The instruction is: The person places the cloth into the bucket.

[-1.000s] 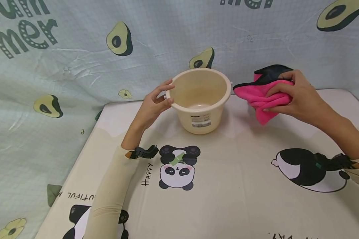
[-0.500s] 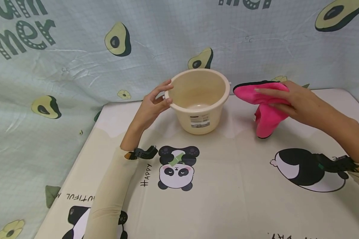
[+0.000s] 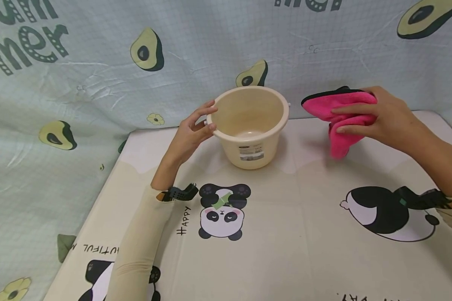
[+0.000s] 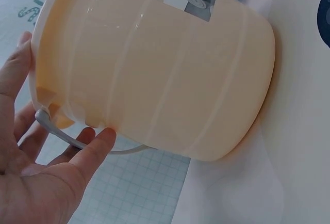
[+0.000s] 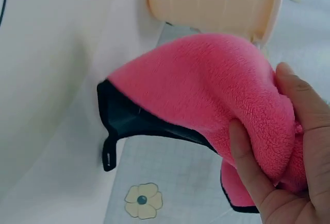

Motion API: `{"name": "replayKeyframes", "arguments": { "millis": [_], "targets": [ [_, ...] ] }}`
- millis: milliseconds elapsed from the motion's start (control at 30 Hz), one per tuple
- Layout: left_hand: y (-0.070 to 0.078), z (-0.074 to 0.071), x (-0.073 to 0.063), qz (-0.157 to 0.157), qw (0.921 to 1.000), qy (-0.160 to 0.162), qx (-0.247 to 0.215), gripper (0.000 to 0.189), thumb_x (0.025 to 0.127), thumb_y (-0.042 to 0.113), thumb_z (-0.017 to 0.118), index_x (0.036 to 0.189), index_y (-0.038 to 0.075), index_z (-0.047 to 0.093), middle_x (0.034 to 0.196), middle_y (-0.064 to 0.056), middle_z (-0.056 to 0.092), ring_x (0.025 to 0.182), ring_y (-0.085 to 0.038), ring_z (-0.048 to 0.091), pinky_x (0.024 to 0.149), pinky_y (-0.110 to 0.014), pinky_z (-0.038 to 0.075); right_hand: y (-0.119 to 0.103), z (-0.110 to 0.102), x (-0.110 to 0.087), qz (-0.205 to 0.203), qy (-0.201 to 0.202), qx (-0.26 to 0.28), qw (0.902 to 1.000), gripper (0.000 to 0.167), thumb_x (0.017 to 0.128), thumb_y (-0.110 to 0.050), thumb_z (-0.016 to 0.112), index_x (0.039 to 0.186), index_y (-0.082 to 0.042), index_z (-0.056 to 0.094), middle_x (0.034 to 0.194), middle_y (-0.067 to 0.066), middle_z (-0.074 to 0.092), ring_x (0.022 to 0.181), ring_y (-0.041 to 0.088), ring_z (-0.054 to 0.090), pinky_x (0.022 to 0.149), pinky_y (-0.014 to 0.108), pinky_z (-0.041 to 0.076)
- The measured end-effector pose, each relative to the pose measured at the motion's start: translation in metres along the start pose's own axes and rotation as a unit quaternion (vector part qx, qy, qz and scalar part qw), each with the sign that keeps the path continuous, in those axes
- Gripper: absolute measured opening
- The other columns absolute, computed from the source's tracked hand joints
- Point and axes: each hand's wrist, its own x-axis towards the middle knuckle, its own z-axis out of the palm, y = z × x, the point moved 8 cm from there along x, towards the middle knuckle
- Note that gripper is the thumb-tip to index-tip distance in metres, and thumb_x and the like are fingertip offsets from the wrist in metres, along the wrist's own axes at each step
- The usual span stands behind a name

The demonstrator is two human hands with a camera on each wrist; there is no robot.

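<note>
A cream plastic bucket (image 3: 248, 142) stands upright at the back of the table, its label toward me. My left hand (image 3: 193, 130) holds its left rim, fingertips on the rim and outer wall; the left wrist view shows the pale bucket handle (image 4: 62, 136) hanging among those fingers. To the right of the bucket, my right hand (image 3: 391, 119) grips a bunched pink plush cloth (image 3: 335, 106) above the table. Black edging and a dark underside show on the cloth, with a small hanging loop (image 5: 108, 157) at one corner. Its folds inside my palm are hidden.
A panda-printed cover (image 3: 271, 242) lies over the table. Behind it and along the left hangs a pale avocado-print curtain (image 3: 196, 46), close to the back of the bucket.
The cloth in my right hand first dips and folds, its dark side turning from view, then rises and shifts slightly right. My left hand and the bucket stay put.
</note>
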Motion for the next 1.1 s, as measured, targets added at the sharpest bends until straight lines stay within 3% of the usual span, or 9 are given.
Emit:
{"name": "replayKeyframes", "arguments": {
  "millis": [133,233,467,667,833,1000,1100],
  "targets": [
    [0.0,0.0,0.0,0.001,1.0,0.0,-0.002,0.081,0.082,0.042,0.084,0.145,0.001,0.052,0.162,0.007,0.035,0.142,-0.031,0.044,0.105,-0.039,0.05,0.006,-0.001,0.002,0.002,0.01,0.016,0.9998,0.054,0.073,-0.007,0.089,0.124,-0.011,0.074,0.132,0.026,0.051,0.123,0.037,0.044,0.081,0.054,0.041],
    [0.0,0.0,0.001,0.0,1.0,0.0,-0.006,0.081,0.082,0.041,0.084,0.144,0.0,0.052,0.161,0.007,0.035,0.141,-0.032,0.045,0.104,-0.038,0.051,0.011,-0.001,0.003,0.007,0.02,0.023,0.9995,0.053,0.073,-0.007,0.089,0.124,-0.012,0.074,0.133,0.025,0.052,0.125,0.037,0.044,0.084,0.057,0.04],
    [0.0,-0.001,0.003,-0.014,0.9998,0.001,-0.014,0.08,0.08,0.037,0.086,0.142,-0.001,0.054,0.16,0.007,0.038,0.131,-0.03,0.051,0.099,-0.034,0.055,0.014,-0.002,0.001,0.003,0.042,0.019,0.999,0.055,0.069,-0.004,0.091,0.122,-0.013,0.076,0.131,0.021,0.055,0.119,0.029,0.046,0.084,0.026,0.033],
    [0.003,-0.004,0.006,-0.03,0.9996,0.001,0.002,0.062,0.087,0.019,0.083,0.138,-0.005,0.057,0.158,0.007,0.042,0.125,-0.032,0.057,0.092,-0.033,0.058,0.015,-0.002,0.002,0.011,0.041,0.024,0.9988,0.054,0.071,-0.007,0.091,0.122,-0.015,0.075,0.132,0.02,0.055,0.12,0.028,0.046,0.085,0.026,0.034],
    [0.005,-0.008,0.008,-0.042,0.9991,0.003,0.005,0.048,0.089,0.002,0.077,0.133,-0.007,0.06,0.156,0.004,0.045,0.119,-0.032,0.061,0.087,-0.031,0.06,0.011,-0.004,0.002,-0.002,0.051,0.02,0.9985,0.056,0.068,-0.004,0.092,0.12,-0.013,0.076,0.128,0.019,0.057,0.115,0.017,0.045,0.08,0.015,0.03],
    [0.006,-0.01,0.009,-0.05,0.9987,0.01,-0.002,0.045,0.087,0.001,0.079,0.129,-0.004,0.065,0.156,0.002,0.046,0.117,-0.03,0.063,0.085,-0.031,0.06,0.006,-0.01,0.001,-0.008,0.071,0.026,0.9971,0.059,0.064,-0.001,0.093,0.119,-0.014,0.077,0.126,0.019,0.058,0.115,-0.003,0.038,0.08,0.011,0.03],
    [0.007,-0.01,0.008,-0.051,0.9986,0.012,-0.007,0.045,0.086,0.002,0.08,0.129,-0.002,0.067,0.156,0.002,0.046,0.117,-0.031,0.064,0.086,-0.031,0.06,0.004,-0.013,0.001,-0.005,0.077,0.031,0.9965,0.059,0.064,-0.001,0.093,0.119,-0.015,0.077,0.127,0.019,0.058,0.116,-0.006,0.037,0.081,0.008,0.03]
  ]
}}
